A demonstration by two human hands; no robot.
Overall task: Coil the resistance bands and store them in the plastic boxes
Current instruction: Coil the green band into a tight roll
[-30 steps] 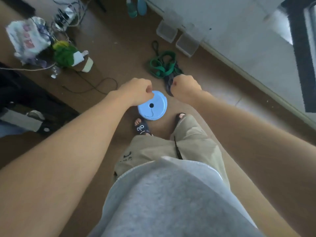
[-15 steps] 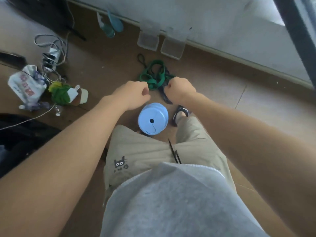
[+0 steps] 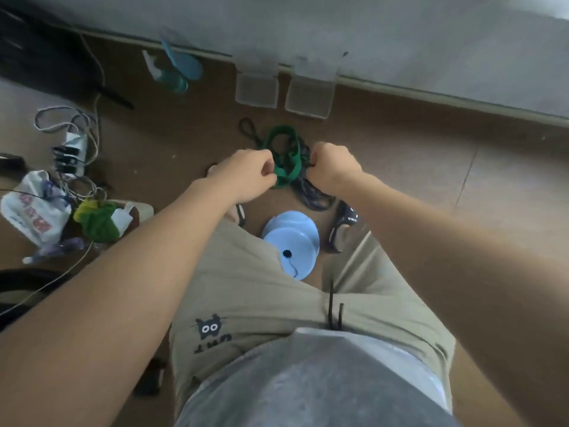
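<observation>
A green resistance band [image 3: 284, 172] lies tangled on the brown floor, with a dark band [image 3: 312, 197] partly under it and a thin black loop [image 3: 248, 129] beside it. Two clear plastic boxes [image 3: 257, 89] [image 3: 309, 95] stand open against the wall behind them. My left hand [image 3: 246, 174] and my right hand [image 3: 334, 167] are held out as fists on either side of the green band. Both have curled fingers and nothing visible inside. Whether they touch the bands cannot be told.
A round blue stool [image 3: 291, 241] stands between my legs, with a sandalled foot [image 3: 345, 224] beside it. At the left lie a power strip with cables [image 3: 74, 149], a plastic bag [image 3: 34, 208] and a green bundle [image 3: 98, 223]. A spray bottle [image 3: 167, 73] lies near the wall.
The view has tilted forward and nearer to the floor. The bands now sit between my fists instead of beyond them, and the stool has dropped toward my legs. Both fists kept their pose.
</observation>
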